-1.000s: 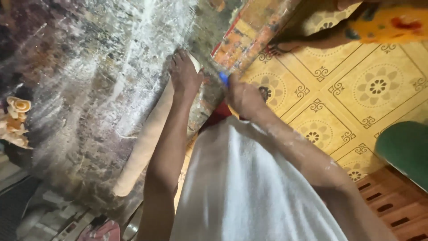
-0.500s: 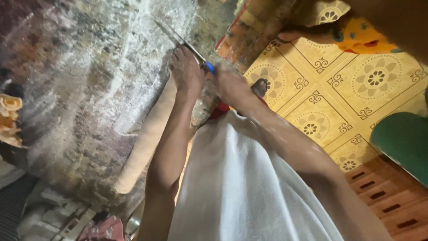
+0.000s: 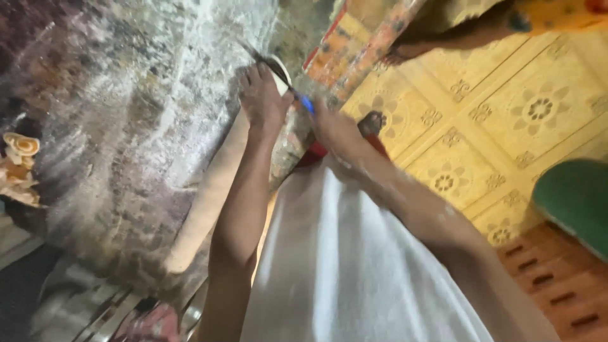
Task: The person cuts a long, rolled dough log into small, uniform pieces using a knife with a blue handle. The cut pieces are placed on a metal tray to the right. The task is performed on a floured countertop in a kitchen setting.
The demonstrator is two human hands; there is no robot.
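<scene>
Pressing down the dough roll (image 3: 215,190) at the floured tabletop's (image 3: 126,114) edge, left hand (image 3: 263,101); right hand (image 3: 335,130) clenched around a blue-handled knife (image 3: 285,82).

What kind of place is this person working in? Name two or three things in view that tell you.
Probably a home kitchen or small food workshop: a flour-dusted work surface, a long roll of pale dough on it under the left hand, and a yellow patterned tile floor.

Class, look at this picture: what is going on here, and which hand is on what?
A person in a white top works at a floured work surface. The left hand presses on the end of a long pale roll of dough. The right hand holds a blue-handled knife, its blade over the roll's end by the left hand's fingers. Yellow patterned floor tiles lie alongside.
</scene>
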